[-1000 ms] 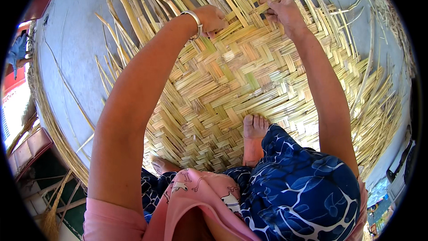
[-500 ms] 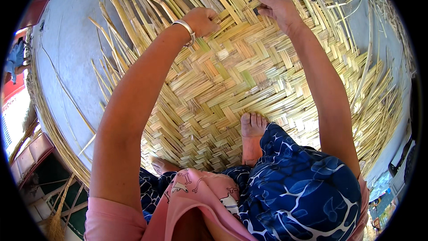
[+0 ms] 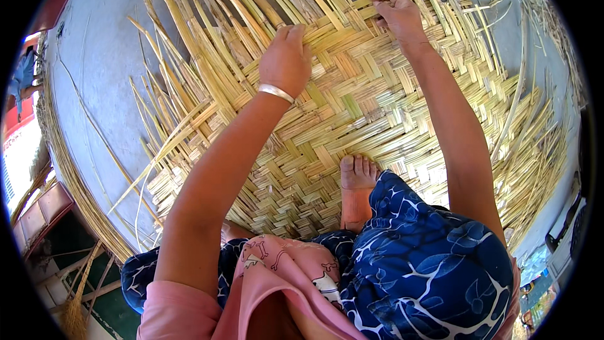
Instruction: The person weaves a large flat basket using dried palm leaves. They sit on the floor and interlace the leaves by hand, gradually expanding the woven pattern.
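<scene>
A large herringbone mat (image 3: 327,132) of flattened, yellow-green reed strips lies on the ground under me. At its far edge a flat reed strip (image 3: 327,27) runs crosswise between my hands, passing among the lengthwise strips. My left hand (image 3: 286,63), with a silver bangle on its wrist, is closed at the strip's left part; the back of the hand hides most of its fingers. Farther right, my right hand (image 3: 401,20) pinches the same strip near its right end, with thumb and fingers bent.
Loose lengthwise reed ends (image 3: 189,31) stick out beyond the mat's far and left edges. My bare foot (image 3: 358,173) stands on the mat. A long bundle of thin stalks (image 3: 72,170) curves along the left. A straw broom (image 3: 77,311) is at the lower left.
My left hand has moved down and turned, its bangle now lower in view. My right hand has shifted slightly right and down. My left knee has come into view at lower left.
</scene>
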Tool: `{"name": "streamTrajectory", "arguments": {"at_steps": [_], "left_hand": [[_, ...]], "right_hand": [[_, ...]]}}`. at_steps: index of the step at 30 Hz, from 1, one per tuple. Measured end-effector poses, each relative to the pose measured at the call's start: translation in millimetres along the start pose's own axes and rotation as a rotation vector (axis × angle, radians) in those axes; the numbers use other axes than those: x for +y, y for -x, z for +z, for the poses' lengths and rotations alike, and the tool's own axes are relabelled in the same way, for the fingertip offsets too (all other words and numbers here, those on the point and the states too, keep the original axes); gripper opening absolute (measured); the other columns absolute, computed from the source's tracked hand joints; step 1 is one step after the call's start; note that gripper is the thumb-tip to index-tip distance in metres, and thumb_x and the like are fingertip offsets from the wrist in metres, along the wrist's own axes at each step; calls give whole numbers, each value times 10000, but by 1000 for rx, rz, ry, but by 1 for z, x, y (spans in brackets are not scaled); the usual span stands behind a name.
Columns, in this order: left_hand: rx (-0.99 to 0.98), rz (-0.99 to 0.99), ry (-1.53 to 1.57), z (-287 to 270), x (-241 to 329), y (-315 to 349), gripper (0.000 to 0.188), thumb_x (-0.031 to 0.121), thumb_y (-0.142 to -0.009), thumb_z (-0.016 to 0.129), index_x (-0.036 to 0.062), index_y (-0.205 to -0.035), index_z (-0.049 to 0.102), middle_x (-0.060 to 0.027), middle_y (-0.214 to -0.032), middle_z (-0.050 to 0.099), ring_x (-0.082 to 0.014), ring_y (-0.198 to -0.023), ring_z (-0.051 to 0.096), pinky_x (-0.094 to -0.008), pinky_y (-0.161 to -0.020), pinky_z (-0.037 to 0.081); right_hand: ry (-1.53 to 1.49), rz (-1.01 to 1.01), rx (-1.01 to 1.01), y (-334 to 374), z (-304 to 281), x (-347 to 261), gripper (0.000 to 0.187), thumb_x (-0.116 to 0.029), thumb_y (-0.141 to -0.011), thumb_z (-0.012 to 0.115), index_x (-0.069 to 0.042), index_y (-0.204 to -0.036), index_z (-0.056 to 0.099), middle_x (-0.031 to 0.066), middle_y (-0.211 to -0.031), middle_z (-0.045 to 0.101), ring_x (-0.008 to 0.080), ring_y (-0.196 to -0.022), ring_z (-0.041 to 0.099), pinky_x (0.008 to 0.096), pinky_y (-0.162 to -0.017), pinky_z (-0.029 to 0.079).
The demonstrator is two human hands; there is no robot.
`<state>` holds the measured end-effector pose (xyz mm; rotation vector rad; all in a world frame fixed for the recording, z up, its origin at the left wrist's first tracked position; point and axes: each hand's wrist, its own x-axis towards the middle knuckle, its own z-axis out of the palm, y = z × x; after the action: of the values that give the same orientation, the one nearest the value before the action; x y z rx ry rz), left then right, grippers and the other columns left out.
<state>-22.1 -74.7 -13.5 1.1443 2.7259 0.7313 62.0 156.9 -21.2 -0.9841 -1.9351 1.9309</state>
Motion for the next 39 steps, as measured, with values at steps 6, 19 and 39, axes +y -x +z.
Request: {"name": "streamTrajectory", "arguments": {"at_steps": [6,19,39], "left_hand": [[-12,121,-301,-5,8,9,469,281,-858,606,58,-1262,528,-104,-1316,487,-276,-1265,402,-422,-1038,313],[-71,140,-332,6,-3,20,619,433,-912,508,45,-1382,397,-105,-1432,398,-270,-1370,283,-432,-1111,189],[24,156,-254,12,23,12,535,269,-868,588,53,-1336,443,-127,-1416,395,-295,-1340,313,-450,-1099,208]], "right_hand": [[17,14,11,-1,0,-1,164,-88,-870,573,-50,-1011,646,20,-864,616,87,-729,576,211,-622,475],[173,-97,56,24,-11,28,213,-89,-862,554,-28,-1038,658,43,-922,661,111,-820,599,247,-746,475],[122,4,-66,27,-17,18,214,-93,-849,549,-34,-1019,666,29,-923,666,109,-865,610,247,-789,474]]}}
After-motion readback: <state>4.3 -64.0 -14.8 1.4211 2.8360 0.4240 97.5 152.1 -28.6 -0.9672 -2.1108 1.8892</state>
